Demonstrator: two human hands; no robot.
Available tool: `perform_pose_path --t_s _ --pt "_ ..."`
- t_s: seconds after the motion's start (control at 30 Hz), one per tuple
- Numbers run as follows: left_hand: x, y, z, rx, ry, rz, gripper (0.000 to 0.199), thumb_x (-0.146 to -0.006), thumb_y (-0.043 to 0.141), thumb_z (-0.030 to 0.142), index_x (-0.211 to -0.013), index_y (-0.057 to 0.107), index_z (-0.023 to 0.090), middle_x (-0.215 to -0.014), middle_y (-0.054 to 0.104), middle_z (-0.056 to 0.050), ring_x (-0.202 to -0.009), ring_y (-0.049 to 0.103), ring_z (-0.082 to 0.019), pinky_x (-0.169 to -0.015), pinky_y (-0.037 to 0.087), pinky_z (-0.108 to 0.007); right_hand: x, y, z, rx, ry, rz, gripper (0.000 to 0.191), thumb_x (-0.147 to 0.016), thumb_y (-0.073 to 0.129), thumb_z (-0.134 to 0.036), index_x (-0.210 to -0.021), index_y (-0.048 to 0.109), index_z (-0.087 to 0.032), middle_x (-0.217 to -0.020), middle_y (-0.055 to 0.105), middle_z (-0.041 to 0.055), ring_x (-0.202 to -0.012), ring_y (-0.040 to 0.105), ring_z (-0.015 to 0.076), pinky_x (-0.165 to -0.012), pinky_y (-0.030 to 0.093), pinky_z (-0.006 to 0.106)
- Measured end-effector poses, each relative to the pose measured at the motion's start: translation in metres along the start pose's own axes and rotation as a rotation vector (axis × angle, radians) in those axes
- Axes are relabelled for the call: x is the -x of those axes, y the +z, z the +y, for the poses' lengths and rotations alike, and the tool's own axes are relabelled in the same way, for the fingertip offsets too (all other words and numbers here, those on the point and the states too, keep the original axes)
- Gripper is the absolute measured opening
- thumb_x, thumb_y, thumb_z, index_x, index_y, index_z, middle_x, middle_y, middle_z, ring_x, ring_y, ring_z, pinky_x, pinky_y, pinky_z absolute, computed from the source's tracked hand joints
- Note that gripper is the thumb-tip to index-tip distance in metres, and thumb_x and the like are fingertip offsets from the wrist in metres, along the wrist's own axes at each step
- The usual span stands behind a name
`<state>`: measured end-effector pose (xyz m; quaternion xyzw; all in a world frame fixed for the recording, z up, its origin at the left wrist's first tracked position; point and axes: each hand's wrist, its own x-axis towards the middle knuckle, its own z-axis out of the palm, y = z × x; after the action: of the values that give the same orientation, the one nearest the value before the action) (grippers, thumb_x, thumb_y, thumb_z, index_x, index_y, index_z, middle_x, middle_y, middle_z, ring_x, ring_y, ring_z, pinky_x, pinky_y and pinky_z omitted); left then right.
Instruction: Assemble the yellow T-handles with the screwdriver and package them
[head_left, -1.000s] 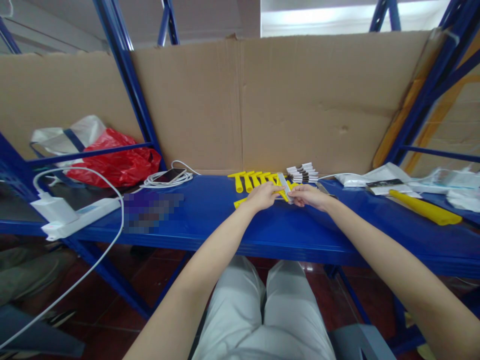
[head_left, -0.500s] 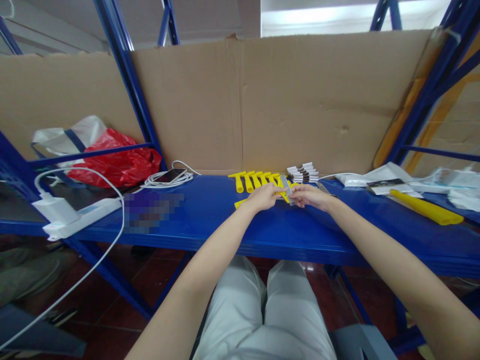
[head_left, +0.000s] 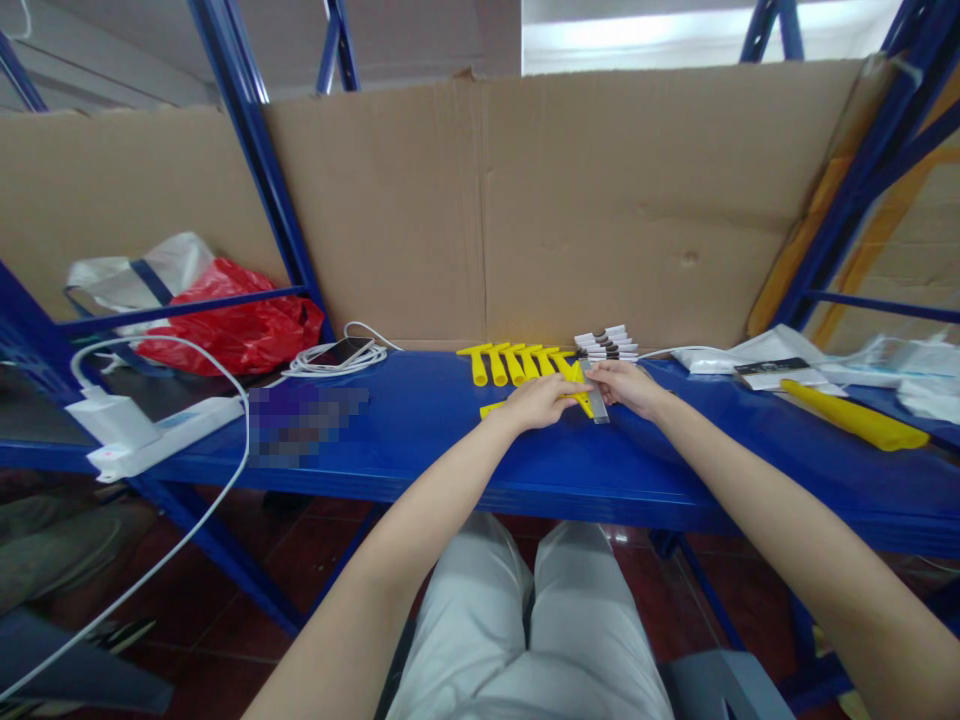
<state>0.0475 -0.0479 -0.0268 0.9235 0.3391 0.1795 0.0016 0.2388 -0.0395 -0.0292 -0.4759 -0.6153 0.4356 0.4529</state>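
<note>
My left hand [head_left: 540, 402] is closed round the handle of a yellow T-shaped scraper [head_left: 583, 399], whose wide end shows past my fingers. The handle's tail sticks out behind the hand, close to the table. A flat grey strip, like a metal blade [head_left: 598, 405], lies against the wide end. My right hand [head_left: 624, 385] pinches this blade near its upper part. Just behind my hands, several like yellow T-shaped scrapers [head_left: 497, 365] lie side by side in a row. Beside them is a stack of small white pieces with dark bands [head_left: 606, 345].
A blue metal table [head_left: 420, 440] runs across, backed by a cardboard wall [head_left: 585, 200]. Left are a phone with a coiled white cable [head_left: 337, 355], a red plastic bag [head_left: 232, 315] and a power strip [head_left: 172, 437]. Right are white packets [head_left: 750, 355] and a long yellow object [head_left: 855, 415].
The blade has swung lower, its bottom end now nearer the table's front edge. The yellow scraper and my left hand have shifted slightly right; my right hand has moved slightly up and back.
</note>
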Motion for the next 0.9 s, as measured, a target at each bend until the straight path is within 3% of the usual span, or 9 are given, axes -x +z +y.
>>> perform_pose_path --t_s 0.17,0.43,0.6,0.77,0.9 --pt "0.001 -0.002 0.002 -0.023 -0.005 -0.016 0.043 -0.097 0.045 0.029 -0.139 0.053 0.031 -0.116 0.066 -0.005 -0.109 0.061 -0.020 -0.093 0.046 -0.030 -0.002 0.000 0.000 0.050 -0.006 0.023 0.038 -0.073 0.075 -0.044 -0.061 0.047 -0.021 -0.043 0.041 -0.0055 -0.040 0.038 0.0071 -0.039 0.029 0.021" --pt "-0.002 0.000 -0.006 0.063 -0.048 0.030 0.041 -0.096 0.048 0.026 -0.136 0.056 0.029 -0.131 0.064 -0.005 -0.119 0.058 -0.020 -0.101 0.044 -0.033 -0.005 -0.005 0.003 0.001 0.023 0.062 0.037 -0.072 0.076 -0.048 -0.066 0.053 -0.019 -0.050 0.051 -0.0020 -0.041 0.043 0.0069 -0.038 0.030 0.021" --pt "-0.004 -0.002 -0.017 0.101 -0.110 0.048 0.041 -0.094 0.050 0.019 -0.134 0.059 0.024 -0.132 0.064 -0.008 -0.120 0.059 -0.023 -0.102 0.045 -0.035 -0.010 -0.018 0.004 -0.022 -0.028 0.200 0.028 -0.073 0.076 -0.039 -0.071 0.057 -0.018 -0.061 0.060 0.0010 -0.046 0.046 0.0073 -0.041 0.035 0.020" --pt "-0.004 -0.003 -0.020 0.097 -0.144 0.053 0.040 -0.094 0.051 0.021 -0.133 0.060 0.024 -0.133 0.063 -0.007 -0.121 0.059 -0.024 -0.103 0.045 -0.036 -0.015 -0.036 0.010 0.343 -0.063 0.396 0.009 -0.075 0.066 -0.022 -0.070 0.062 -0.016 -0.065 0.064 0.0016 -0.057 0.055 0.0111 -0.055 0.045 0.022" --pt "-0.005 0.001 -0.022 0.095 -0.149 0.061 0.040 -0.094 0.051 0.023 -0.133 0.060 0.026 -0.132 0.064 -0.006 -0.119 0.060 -0.023 -0.102 0.045 -0.036 -0.022 -0.044 0.013 0.750 -0.067 0.412 0.012 -0.077 0.059 -0.018 -0.071 0.069 -0.016 -0.074 0.070 0.0043 -0.076 0.065 0.0181 -0.071 0.049 0.026"
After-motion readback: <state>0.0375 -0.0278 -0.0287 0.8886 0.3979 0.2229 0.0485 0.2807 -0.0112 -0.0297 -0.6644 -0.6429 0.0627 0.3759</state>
